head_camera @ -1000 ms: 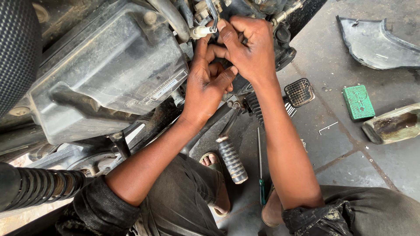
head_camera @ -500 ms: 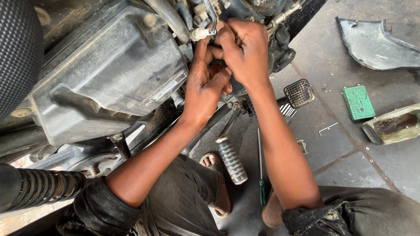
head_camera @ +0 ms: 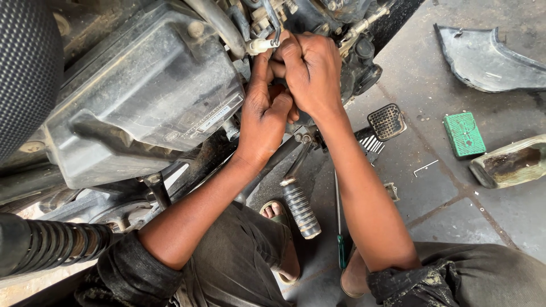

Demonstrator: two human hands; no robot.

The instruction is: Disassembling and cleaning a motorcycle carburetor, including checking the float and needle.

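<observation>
Head view: both hands work close together at the motorcycle engine (head_camera: 341, 23), beside the dusty grey airbox (head_camera: 142, 102). The left hand (head_camera: 264, 116) reaches up, its fingers pinching a small white connector (head_camera: 259, 45) at the top of the frame, just right of the airbox. The right hand (head_camera: 310, 71) is curled shut just beside it, knuckles up, touching the left hand; what it grips I cannot tell. Below the wrists hang the footpeg (head_camera: 300, 209) and brake pedal (head_camera: 387, 121). A screwdriver (head_camera: 340, 227) lies on the floor between the knees. To the right lie a green box (head_camera: 464, 134), an Allen key (head_camera: 425, 167) and a grey panel (head_camera: 483, 57).
</observation>
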